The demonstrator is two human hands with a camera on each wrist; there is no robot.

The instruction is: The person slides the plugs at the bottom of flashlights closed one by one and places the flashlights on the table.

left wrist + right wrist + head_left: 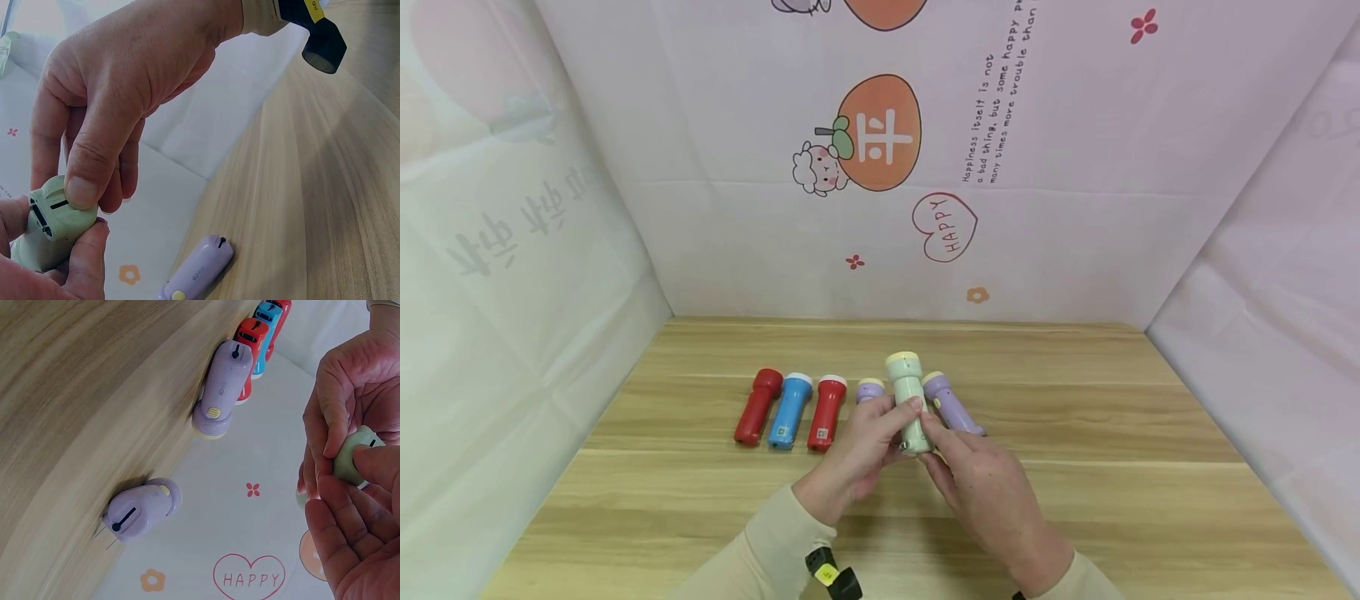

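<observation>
My left hand (861, 446) grips the barrel of a pale green flashlight (907, 383) with a cream head rim, its thumb laid along the top. The head end points toward the back wall. At the tail end my right hand (992, 487) pinches with thumb and fingers. Dark slots show on the tail (62, 219) in the left wrist view. Behind the left hand lies a purple flashlight (870, 389), partly hidden. Another purple flashlight (952, 407) lies slanted right of the green one; two thin metal prongs (106, 536) stick out of its tail in the right wrist view.
Left of the hands, a dark red flashlight (758, 408), a blue flashlight (790, 412) and a red flashlight (827, 414) lie in a row on the wooden table (1075, 517). Printed white cloth (737, 250) walls the back and sides.
</observation>
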